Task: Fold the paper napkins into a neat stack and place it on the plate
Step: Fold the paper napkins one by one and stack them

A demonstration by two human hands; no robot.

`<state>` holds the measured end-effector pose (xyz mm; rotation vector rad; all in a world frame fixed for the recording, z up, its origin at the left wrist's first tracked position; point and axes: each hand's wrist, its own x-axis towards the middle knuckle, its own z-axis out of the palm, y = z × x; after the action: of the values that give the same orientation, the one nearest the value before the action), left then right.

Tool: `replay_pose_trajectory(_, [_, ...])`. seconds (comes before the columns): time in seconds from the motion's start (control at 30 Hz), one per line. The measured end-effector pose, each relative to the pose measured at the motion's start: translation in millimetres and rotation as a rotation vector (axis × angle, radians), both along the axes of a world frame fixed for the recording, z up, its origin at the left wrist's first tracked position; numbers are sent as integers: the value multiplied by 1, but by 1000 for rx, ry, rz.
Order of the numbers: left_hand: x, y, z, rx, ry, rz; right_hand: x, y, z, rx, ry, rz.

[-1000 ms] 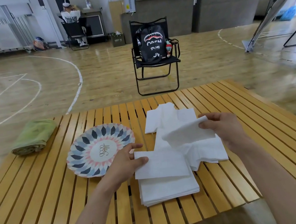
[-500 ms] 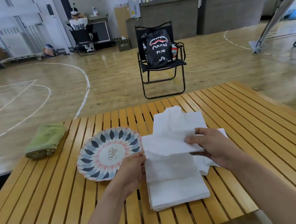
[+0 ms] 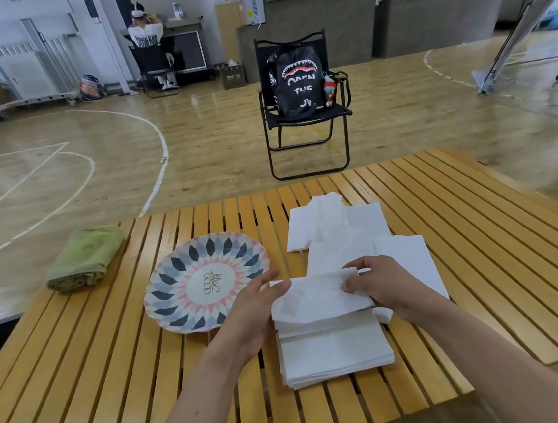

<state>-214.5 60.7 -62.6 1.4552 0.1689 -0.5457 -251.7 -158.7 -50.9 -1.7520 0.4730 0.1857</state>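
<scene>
Hands: two, with both forearms reaching in from the near edge over the slatted wooden table (image 3: 480, 241). We log the left hand (image 3: 250, 314) at the left end of the top napkin (image 3: 317, 298), thumb laid over the edge, pinching it. The right hand (image 3: 387, 286) curls its fingers over the right end and grips the same sheet. The top napkin, slightly rumpled, lies between the two hands across the far part of the folded stack (image 3: 334, 353).

Counts:
- One folded stack, on the table just to the right of the plate (image 3: 187, 265)
- One plate, patterned and lying flat
- One spread of loose napkins (image 3: 338, 232) behind the stack
- One rolled green towel (image 3: 84, 256) toward the far left of the table
- One folding chair (image 3: 309, 117) beyond the table, bearing one black backpack (image 3: 295, 82)

Hidden or unclear:
- We cannot count the sheets in the folded stack, as the layers are too thin to separate.
- The loose napkins overlap, and the right hand covers their near part, so we leave their number open.
- The left fingers are out of sight beneath the top napkin.
- The frame cuts off the table's near corners.
- A seated person (image 3: 145, 36) far back is small and turned away — we record nothing further of them
</scene>
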Motion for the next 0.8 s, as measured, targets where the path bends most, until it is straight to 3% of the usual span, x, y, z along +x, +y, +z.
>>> replay_pose_trajectory(0.33, [-4,-1,-1,79,-55,-11,1,-1,-3,-155,5,46])
replay_pose_trajectory(0.47, [-4,1,5,59,-113,-32,2,-7,4,-391,-123,74])
replay_pose_trajectory(0.7, [-11,10,32,-152,-77,-63,-8,-28,29,22,-116,292])
replay_pose_trajectory(0.8, [-21,16,29,66,-105,-127,-16,-33,34,32,-11,322])
